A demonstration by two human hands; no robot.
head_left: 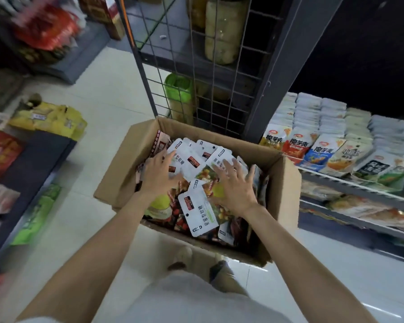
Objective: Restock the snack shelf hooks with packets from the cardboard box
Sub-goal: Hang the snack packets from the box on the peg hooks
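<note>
An open cardboard box (124, 169) stands on the floor, filled with several white and colourful snack packets (197, 212) lying loose. Both my hands reach into it from above. My left hand (160, 174) hovers over the packets at the box's left side with fingers spread. My right hand (234, 185) is over the packets in the middle of the box, its fingers splayed too. Neither hand holds a packet. Whether the fingertips touch the packets is unclear.
A wire grid panel (210, 73) on a dark shelf post rises just behind the box. To the right, a shelf (350, 183) carries rows of packaged snacks (322, 152). On the left stand low shelves with yellow boxes (49, 120) and red goods. The floor is pale tile.
</note>
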